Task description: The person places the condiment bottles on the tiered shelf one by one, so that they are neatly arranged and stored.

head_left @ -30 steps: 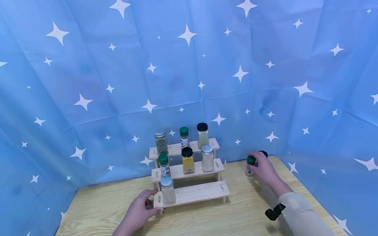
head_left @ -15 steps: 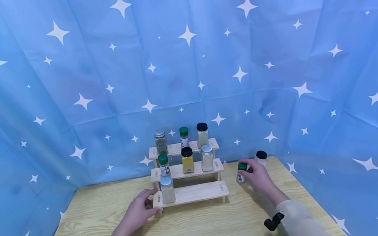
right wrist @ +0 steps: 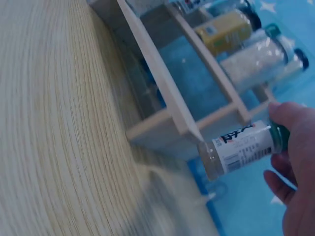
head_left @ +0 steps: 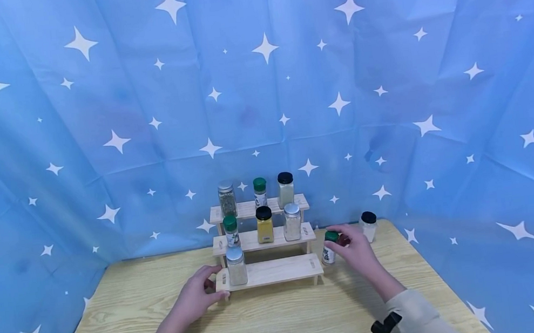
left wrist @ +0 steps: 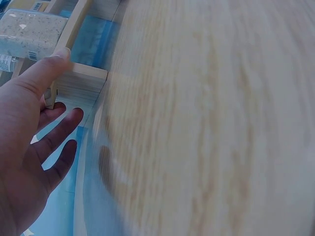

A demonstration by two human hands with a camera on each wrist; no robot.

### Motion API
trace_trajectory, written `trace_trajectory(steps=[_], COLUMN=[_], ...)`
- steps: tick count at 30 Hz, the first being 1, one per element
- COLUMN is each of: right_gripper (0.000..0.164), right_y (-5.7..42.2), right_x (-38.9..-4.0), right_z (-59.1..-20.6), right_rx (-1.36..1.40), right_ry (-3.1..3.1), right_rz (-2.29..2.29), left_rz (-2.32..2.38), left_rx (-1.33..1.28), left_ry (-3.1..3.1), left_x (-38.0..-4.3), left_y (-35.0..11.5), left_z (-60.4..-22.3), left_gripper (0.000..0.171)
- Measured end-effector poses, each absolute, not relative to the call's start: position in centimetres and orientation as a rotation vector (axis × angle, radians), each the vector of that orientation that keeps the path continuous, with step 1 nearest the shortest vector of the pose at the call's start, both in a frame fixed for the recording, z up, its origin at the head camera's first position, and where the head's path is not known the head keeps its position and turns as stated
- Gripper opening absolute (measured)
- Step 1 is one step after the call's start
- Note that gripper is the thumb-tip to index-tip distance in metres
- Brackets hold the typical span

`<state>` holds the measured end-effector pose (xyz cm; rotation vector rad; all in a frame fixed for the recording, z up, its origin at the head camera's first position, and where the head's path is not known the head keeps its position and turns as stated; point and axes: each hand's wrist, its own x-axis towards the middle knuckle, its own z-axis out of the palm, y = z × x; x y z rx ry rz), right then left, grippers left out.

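Note:
By its green cap, my right hand (head_left: 357, 249) pinches a small spice jar (right wrist: 241, 148) with a white label. The jar is tilted, its base close to the right end of the bottom shelf in the right wrist view. My left hand (head_left: 196, 296) grips the left end of the three-tier wooden spice rack (head_left: 283, 271), thumb on the front edge and forefinger behind; the other fingers hang below in the left wrist view. Beside that hand, a silver-capped jar (head_left: 237, 267) of pale, speckled contents stands on the bottom shelf's left part.
The middle shelf bears a green-capped jar (head_left: 231, 231), a yellow jar (head_left: 264, 225) and a silver-capped jar (head_left: 292, 222). Three more jars line the top shelf. A black-capped jar (head_left: 368, 226) stands on the wooden table (head_left: 264, 329) behind my right hand. A starry blue curtain (head_left: 261, 107) hangs behind.
My right hand has carried the green-capped spice jar leftward from beside the black-capped jar to the rack's right end. The left hand has stayed at the rack.

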<state>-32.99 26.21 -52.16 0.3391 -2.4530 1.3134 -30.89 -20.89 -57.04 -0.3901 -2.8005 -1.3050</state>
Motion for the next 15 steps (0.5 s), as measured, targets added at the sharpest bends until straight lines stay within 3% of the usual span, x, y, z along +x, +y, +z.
trace_trajectory(steps=[15], right_gripper=[0.04], right_y=[21.7], right_x=[-31.6], right_z=[-50.7], right_rx=[0.533], right_ry=[-2.365], right_rz=[1.315], left_rz=[-1.291], left_rx=[-0.401], left_ry=[-2.79], left_x=[-31.1], left_y=[-21.0], left_z=[-57.4], left_gripper=[0.071])
